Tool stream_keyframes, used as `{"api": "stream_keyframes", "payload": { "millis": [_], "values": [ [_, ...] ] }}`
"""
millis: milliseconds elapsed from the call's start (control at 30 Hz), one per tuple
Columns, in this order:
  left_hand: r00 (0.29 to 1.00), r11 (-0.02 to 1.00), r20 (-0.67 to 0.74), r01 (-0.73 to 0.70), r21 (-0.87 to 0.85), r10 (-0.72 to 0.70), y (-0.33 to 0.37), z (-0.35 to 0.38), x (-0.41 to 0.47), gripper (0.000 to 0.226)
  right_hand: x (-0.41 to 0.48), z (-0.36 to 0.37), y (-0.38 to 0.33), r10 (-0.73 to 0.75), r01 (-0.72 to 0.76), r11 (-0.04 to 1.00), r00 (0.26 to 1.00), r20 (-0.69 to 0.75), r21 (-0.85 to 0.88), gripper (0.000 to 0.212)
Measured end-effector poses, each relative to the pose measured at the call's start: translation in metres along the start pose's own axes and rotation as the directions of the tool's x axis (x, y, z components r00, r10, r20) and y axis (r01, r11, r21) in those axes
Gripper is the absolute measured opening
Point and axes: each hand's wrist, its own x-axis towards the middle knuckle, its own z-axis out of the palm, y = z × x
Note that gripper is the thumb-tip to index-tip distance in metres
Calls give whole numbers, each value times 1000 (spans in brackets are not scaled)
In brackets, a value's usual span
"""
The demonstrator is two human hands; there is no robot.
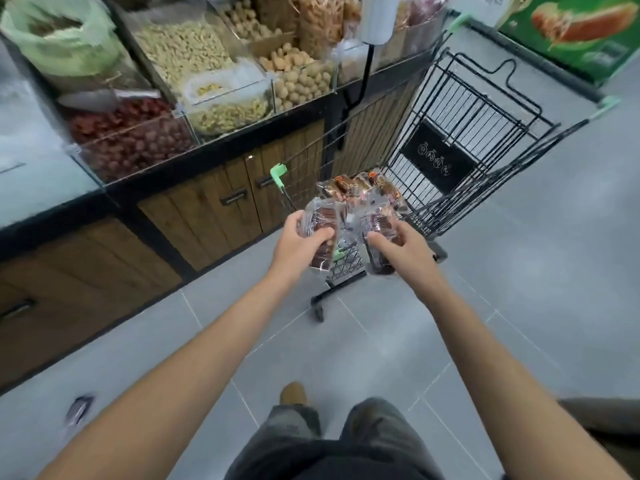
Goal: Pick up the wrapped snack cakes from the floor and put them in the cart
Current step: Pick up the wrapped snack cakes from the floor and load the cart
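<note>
Dark brown snack cakes (323,214) in clear, crinkled wrappers are gripped in the curled fingers of the left hand (299,245) and right hand (405,252), above the near end of the black wire cart (485,109), long axes pointing roughly away from the person.

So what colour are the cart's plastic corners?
The cart's plastic corners are light green; the head view shows them.

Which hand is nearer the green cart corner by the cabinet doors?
Left. The left hand sits just below the corner; the right hand is farther off to its right.
</note>
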Motion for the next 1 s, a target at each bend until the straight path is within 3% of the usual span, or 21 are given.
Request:
{"api": "stream_keyframes", "payload": {
  "millis": [167, 267, 600, 800, 933, 1000],
  "values": [
    [994, 999, 98, 42, 1, -41, 16, 22, 61, 52, 69, -29, 7, 72, -64, 994, 993, -94, 89, 49],
    [994, 997, 82, 75, -13, -74, 19, 37, 98, 49, 117, -43, 17, 81, -73, 994, 990, -115, 78, 54],
    [940, 946, -116, 324, 3, -322, 7, 130, 216, 56, 294, -80, 56, 188, -182, 982, 970, 153, -48, 69],
    [854, 870, -167, 485, -92, -493, -3, 212, 272, 66, 382, -108, 83, 248, -222, 967, 933, 263, -124, 50],
    [774, 801, -206, 578, -157, -599, -19, 257, 304, 69, 425, -110, 111, 289, -252, 955, 911, 293, -157, 23],
    [743, 770, -202, 613, -180, -638, -31, 275, 318, 66, 443, -106, 124, 335, -282, 938, 886, 321, -201, 26]
  ]
}}
